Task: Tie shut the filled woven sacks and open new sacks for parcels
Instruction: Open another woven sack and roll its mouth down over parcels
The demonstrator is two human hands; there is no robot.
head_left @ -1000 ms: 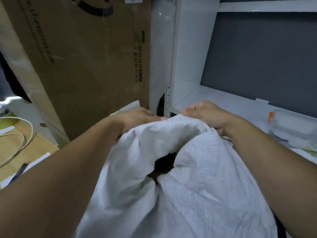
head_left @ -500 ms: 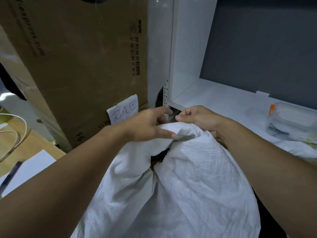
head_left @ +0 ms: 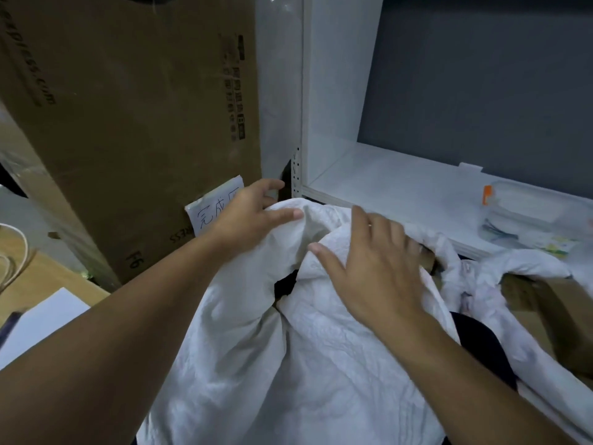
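Note:
A filled white woven sack (head_left: 321, 364) bulges up in front of me, its top gathered into folds with a dark gap between them. My left hand (head_left: 250, 213) rests on the sack's upper left fold with the fingers spread and fairly straight. My right hand (head_left: 369, 268) lies flat on the right fold, fingers straight, pressing the fabric down. To the right, a second white sack (head_left: 500, 274) hangs open around brown cardboard parcels (head_left: 561, 303).
A tall cardboard box (head_left: 128, 123) with a handwritten paper label (head_left: 205, 213) stands at the left. A white shelf (head_left: 401, 187) behind the sacks holds a clear plastic box (head_left: 519, 213). A wooden desk (head_left: 41, 277) with white paper (head_left: 41, 319) and cables lies at the lower left.
Both hands have let go of the pinched sack edge and opened. The right hand moved down and right to lie flat on the fabric. The second open sack has come into view.

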